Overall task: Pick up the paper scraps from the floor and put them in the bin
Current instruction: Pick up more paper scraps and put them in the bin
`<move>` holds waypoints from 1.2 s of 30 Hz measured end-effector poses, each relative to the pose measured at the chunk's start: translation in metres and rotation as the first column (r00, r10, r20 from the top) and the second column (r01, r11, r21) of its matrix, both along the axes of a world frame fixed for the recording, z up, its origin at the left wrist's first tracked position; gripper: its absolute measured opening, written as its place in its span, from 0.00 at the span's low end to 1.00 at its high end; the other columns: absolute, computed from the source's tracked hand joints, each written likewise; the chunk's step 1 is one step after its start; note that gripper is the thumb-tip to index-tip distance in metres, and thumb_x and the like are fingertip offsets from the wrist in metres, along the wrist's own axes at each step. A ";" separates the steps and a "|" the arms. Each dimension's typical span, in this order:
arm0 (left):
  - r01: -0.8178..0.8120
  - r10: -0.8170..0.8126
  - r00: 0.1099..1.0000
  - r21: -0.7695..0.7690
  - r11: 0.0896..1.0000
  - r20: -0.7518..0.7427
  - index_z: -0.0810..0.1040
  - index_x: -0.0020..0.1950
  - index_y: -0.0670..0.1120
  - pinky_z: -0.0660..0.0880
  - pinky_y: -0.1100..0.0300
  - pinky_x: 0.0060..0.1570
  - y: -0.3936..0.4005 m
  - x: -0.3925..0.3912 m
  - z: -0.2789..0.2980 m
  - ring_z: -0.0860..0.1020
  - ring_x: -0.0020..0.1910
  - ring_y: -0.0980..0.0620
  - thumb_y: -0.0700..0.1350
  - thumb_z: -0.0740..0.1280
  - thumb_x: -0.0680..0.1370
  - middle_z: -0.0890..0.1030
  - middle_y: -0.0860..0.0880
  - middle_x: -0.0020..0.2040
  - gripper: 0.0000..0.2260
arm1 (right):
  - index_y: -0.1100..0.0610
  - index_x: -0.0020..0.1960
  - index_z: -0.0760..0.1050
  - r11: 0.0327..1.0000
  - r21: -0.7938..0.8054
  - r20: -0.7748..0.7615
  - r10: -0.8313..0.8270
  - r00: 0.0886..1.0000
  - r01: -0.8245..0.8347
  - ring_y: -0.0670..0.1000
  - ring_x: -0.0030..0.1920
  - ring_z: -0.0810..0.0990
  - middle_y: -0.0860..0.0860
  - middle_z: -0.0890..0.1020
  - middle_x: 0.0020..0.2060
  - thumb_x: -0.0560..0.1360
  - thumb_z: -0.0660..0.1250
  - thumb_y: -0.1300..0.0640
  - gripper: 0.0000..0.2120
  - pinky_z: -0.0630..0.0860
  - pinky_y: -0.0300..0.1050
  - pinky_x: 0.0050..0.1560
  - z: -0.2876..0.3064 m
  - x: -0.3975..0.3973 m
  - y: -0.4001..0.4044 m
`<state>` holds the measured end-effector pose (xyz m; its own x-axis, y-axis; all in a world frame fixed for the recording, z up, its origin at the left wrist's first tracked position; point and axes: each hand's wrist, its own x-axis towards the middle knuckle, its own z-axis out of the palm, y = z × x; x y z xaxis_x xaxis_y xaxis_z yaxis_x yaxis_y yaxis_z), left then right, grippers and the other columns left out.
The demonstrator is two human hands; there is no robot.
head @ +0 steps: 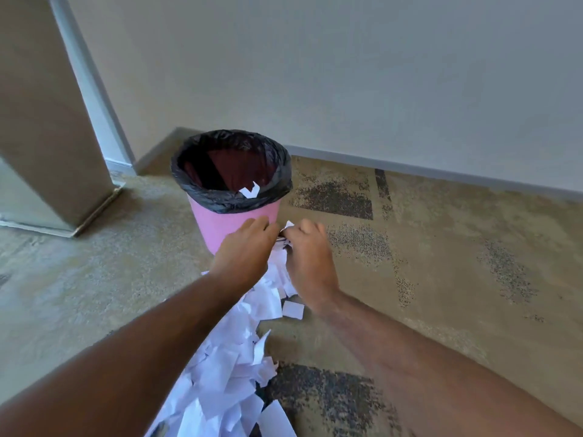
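A pink bin [217, 227] with a black liner [232, 167] stands on the carpet, one white scrap [249, 191] lying inside near its front rim. A long heap of white paper scraps [227, 357] runs from the bin's base toward me. My left hand [244, 250] and my right hand [307, 260] are side by side just in front of the bin, fingers curled. A white scrap [288, 225] shows at the fingertips of my right hand. Whether my left hand holds paper is hidden.
A beige wall with a grey baseboard [410, 167] runs behind the bin. A door or cabinet panel [47, 121] stands at the left. Patterned tan carpet [457, 263] spreads to the right.
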<state>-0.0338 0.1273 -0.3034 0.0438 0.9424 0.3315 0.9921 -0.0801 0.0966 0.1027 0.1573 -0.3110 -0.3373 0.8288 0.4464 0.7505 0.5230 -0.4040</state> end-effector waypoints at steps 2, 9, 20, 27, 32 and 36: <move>-0.004 0.005 1.000 0.077 0.997 -0.016 0.75 0.53 0.46 0.65 0.55 0.27 0.008 -0.014 0.017 0.75 0.46 0.46 0.34 0.71 0.70 0.73 0.48 0.46 0.14 | 0.57 0.46 0.79 0.998 0.058 -0.049 0.010 0.999 -0.007 0.49 0.47 0.65 0.49 0.74 0.43 0.70 0.67 0.72 0.12 0.69 0.45 0.42 0.017 -0.015 0.013; -0.055 0.063 0.998 0.221 0.974 -0.030 0.76 0.51 0.43 0.68 0.55 0.27 0.035 -0.049 0.056 0.73 0.44 0.45 0.29 0.68 0.68 0.73 0.46 0.47 0.15 | 0.58 0.46 0.78 0.990 0.139 -0.146 0.045 0.988 -0.024 0.54 0.49 0.69 0.52 0.75 0.45 0.71 0.66 0.71 0.10 0.73 0.50 0.45 0.050 -0.058 0.047; -0.120 0.128 0.991 0.142 0.983 -0.049 0.72 0.59 0.45 0.74 0.49 0.41 0.076 -0.091 0.066 0.68 0.46 0.46 0.39 0.68 0.74 0.71 0.45 0.52 0.15 | 0.57 0.59 0.77 0.998 0.003 -0.141 0.063 0.988 -0.064 0.56 0.57 0.69 0.56 0.72 0.56 0.75 0.62 0.65 0.15 0.65 0.41 0.55 0.068 -0.102 0.082; -0.162 0.167 0.982 -0.070 0.984 0.087 0.66 0.70 0.44 0.74 0.48 0.52 0.084 -0.093 0.050 0.68 0.56 0.42 0.46 0.63 0.76 0.68 0.43 0.62 0.22 | 0.58 0.69 0.70 0.950 -0.258 -0.125 0.147 0.981 -0.175 0.60 0.66 0.65 0.58 0.66 0.65 0.76 0.61 0.62 0.21 0.64 0.49 0.68 0.056 -0.111 0.089; -0.110 0.140 0.960 -0.133 0.985 0.244 0.56 0.78 0.44 0.66 0.44 0.69 0.084 -0.094 0.050 0.65 0.68 0.39 0.51 0.62 0.80 0.64 0.41 0.71 0.30 | 0.56 0.79 0.56 0.925 -0.285 -0.073 0.241 0.968 -0.252 0.59 0.77 0.54 0.58 0.51 0.78 0.76 0.62 0.69 0.34 0.62 0.51 0.73 0.051 -0.104 0.095; -0.067 0.082 0.957 -0.063 0.996 0.280 0.56 0.79 0.41 0.61 0.50 0.71 0.077 -0.089 0.057 0.64 0.71 0.40 0.44 0.65 0.80 0.63 0.40 0.73 0.30 | 0.54 0.79 0.55 0.940 -0.235 -0.078 0.237 0.968 -0.249 0.59 0.78 0.55 0.57 0.51 0.79 0.76 0.63 0.70 0.36 0.64 0.52 0.73 0.048 -0.099 0.096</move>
